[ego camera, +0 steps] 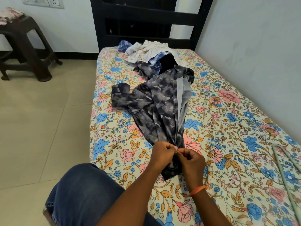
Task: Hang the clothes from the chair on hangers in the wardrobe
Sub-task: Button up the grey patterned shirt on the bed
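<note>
A dark grey patterned shirt (160, 101) lies stretched along the floral bed (228, 124), its near end bunched at my hands. My left hand (161, 153) and my right hand (191, 160) meet at that end, fingers curled, both pinching the shirt's fabric close together. The right wrist wears an orange thread. Behind the shirt a pile of other clothes (151, 51), white and blue checked, sits near the headboard. A pale metal hanger (284, 173) lies on the bed at the right edge, partly out of view.
A dark headboard (146, 20) stands at the bed's far end against a pale wall. A dark plastic stool (24, 46) with cloth on top stands on the tiled floor at the left. My knee in blue jeans (84, 194) rests at the bed's near edge.
</note>
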`<state>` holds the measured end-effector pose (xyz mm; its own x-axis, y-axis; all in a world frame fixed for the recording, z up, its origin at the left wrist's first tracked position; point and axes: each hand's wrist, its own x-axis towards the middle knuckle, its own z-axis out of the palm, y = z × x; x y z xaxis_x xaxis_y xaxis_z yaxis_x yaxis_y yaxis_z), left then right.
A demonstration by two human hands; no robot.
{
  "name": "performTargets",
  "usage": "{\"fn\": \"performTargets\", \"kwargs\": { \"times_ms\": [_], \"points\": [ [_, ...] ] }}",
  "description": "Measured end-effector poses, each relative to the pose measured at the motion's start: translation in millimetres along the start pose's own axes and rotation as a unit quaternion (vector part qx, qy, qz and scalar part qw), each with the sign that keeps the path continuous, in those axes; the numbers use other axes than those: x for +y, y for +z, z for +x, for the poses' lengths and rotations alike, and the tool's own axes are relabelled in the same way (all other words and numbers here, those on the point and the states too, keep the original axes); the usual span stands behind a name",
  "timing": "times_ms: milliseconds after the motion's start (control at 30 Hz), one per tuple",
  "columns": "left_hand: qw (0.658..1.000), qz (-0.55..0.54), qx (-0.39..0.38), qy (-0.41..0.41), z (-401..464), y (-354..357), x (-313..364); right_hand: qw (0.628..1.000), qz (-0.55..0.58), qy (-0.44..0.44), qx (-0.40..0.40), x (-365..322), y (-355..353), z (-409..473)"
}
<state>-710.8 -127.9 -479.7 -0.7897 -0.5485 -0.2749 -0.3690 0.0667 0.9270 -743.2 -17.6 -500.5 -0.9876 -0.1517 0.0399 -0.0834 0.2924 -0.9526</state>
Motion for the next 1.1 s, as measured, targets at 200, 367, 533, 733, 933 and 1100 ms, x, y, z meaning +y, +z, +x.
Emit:
{"fn": "performTargets", "kwargs": {
  "times_ms": [200,367,533,733,933,1100],
  "points": [
    [0.997,-0.063,-0.014,-0.047,3,-1,0,1.000,-0.005,0.004,0.002,-5,-2,3],
    [0.984,-0.146,-0.026,-0.094,5,-4,3,1.000,-0.013,-0.016,-0.011,-11,-4,6],
    [0.982,-0.168,-0.030,-0.083,5,-4,6,0.999,0.037,0.014,-0.030,-17,-5,8],
    [0.983,-0.174,-0.036,-0.055,4,-4,9,0.984,0.143,0.068,-0.075,-26,-8,12],
    [0.982,-0.179,-0.038,-0.040,3,-5,10,0.988,0.113,0.036,-0.104,-28,-11,19],
    [0.981,-0.183,-0.046,-0.037,2,-7,12,0.987,0.092,0.015,-0.131,-30,-13,24]
  ]
}}
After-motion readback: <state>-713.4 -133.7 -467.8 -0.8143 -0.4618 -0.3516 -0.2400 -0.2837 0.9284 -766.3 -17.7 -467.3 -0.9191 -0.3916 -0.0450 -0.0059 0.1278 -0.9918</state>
